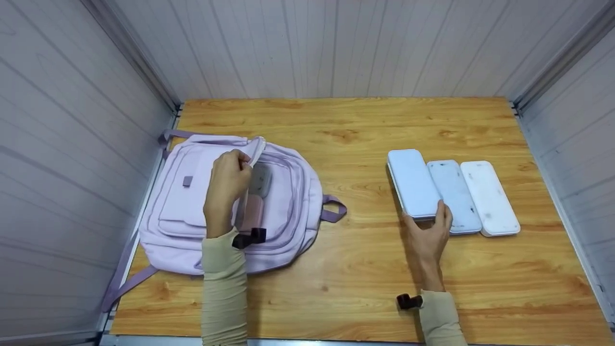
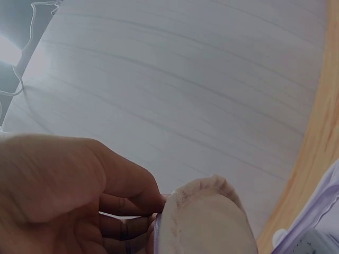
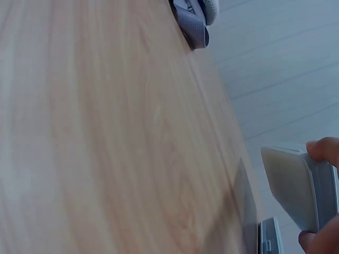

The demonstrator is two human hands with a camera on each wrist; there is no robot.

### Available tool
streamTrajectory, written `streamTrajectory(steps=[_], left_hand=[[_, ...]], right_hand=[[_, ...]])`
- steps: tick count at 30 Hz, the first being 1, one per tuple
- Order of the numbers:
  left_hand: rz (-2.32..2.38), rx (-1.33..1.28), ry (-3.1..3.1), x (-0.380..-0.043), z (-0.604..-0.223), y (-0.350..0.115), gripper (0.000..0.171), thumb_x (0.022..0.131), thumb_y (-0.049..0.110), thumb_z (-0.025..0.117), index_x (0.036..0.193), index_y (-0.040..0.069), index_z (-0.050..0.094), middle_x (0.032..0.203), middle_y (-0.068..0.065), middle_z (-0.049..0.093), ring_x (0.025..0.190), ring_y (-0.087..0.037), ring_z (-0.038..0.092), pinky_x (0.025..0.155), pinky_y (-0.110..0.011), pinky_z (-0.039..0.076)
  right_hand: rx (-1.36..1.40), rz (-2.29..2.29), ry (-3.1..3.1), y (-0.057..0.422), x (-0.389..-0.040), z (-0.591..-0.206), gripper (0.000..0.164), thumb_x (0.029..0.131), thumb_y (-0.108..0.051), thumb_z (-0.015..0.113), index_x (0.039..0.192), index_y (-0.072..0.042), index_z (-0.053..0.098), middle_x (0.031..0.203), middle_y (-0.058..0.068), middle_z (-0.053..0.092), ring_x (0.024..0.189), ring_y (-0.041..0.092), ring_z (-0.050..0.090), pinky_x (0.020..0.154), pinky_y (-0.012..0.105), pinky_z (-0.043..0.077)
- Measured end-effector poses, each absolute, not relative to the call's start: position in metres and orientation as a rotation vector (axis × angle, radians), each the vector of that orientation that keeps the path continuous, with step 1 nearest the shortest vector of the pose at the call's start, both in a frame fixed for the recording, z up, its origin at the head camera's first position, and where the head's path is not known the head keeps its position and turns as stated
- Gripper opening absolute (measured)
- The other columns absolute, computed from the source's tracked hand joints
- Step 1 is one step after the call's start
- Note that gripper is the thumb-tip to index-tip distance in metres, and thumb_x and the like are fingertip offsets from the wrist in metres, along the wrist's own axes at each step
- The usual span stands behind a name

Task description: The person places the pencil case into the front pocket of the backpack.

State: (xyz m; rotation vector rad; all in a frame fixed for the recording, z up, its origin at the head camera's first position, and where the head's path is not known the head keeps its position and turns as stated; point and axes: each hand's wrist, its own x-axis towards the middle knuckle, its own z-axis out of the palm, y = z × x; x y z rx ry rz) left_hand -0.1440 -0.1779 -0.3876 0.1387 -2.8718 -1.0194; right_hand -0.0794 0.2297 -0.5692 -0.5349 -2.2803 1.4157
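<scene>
A lilac backpack [image 1: 192,163] lies at the left with its front opened. My left hand [image 1: 230,175] pinches the edge of its flap [image 1: 258,151] and holds it up; the left wrist view shows the flap's pale lining [image 2: 212,225] beside the fingers. Inside are a grey case [image 1: 262,179] and a pink case [image 1: 253,211], partly hidden by that arm. At the right, my right hand [image 1: 429,240] grips the near end of a light blue case [image 1: 415,182] between thumb and fingers. In the right wrist view this case [image 3: 291,182] is tilted and raised off the table.
A second light blue case [image 1: 456,199] and a white case [image 1: 490,197] lie side by side just right of the held one. The backpack's loop [image 1: 334,209] points right over the wooden table [image 1: 355,269]. Pale panel walls [image 1: 331,48] enclose the back and both sides.
</scene>
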Motion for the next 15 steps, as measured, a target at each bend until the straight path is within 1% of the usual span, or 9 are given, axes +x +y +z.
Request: streamTrajectory(steps=[4, 7, 12, 15], left_hand=[[-1.025, 0.129, -2.874, -0.144, -0.387, -0.177, 0.024, 0.085, 0.004, 0.049, 0.099, -0.006, 0.065, 0.096, -0.021, 0.064, 0.090, -0.034, 0.058, 0.080, -0.045, 0.046], [-1.024, 0.123, -2.872, -0.144, -0.387, -0.177, 0.024, 0.084, 0.004, 0.049, 0.099, -0.006, 0.065, 0.095, -0.021, 0.064, 0.089, -0.033, 0.058, 0.080, -0.045, 0.046], [-1.030, 0.135, -2.874, -0.143, -0.387, -0.177, 0.023, 0.084, 0.005, 0.050, 0.099, -0.006, 0.065, 0.096, -0.021, 0.064, 0.090, -0.034, 0.059, 0.080, -0.045, 0.046], [-1.029, 0.135, -2.872, -0.143, -0.386, -0.176, 0.023, 0.084, 0.005, 0.050, 0.098, -0.006, 0.065, 0.096, -0.022, 0.064, 0.091, -0.035, 0.059, 0.081, -0.046, 0.046]], right_hand=[[-0.434, 1.521, -2.213, 0.225, -0.083, -0.565, 0.093, 0.072, -0.016, 0.083, 0.148, -0.002, 0.030, 0.149, 0.018, 0.028, 0.139, 0.029, 0.028, 0.110, 0.047, 0.031], [-0.369, 1.583, -2.184, 0.218, -0.085, -0.558, 0.093, 0.071, -0.011, 0.082, 0.148, -0.002, 0.031, 0.150, 0.018, 0.027, 0.139, 0.027, 0.030, 0.110, 0.046, 0.031], [-0.259, 1.596, -2.162, 0.200, -0.082, -0.533, 0.089, 0.071, -0.002, 0.081, 0.145, 0.004, 0.032, 0.148, 0.024, 0.027, 0.136, 0.031, 0.033, 0.110, 0.044, 0.030], [-0.207, 1.588, -2.171, 0.191, -0.081, -0.519, 0.087, 0.071, 0.000, 0.080, 0.144, 0.005, 0.032, 0.147, 0.026, 0.027, 0.135, 0.033, 0.033, 0.109, 0.038, 0.031]])
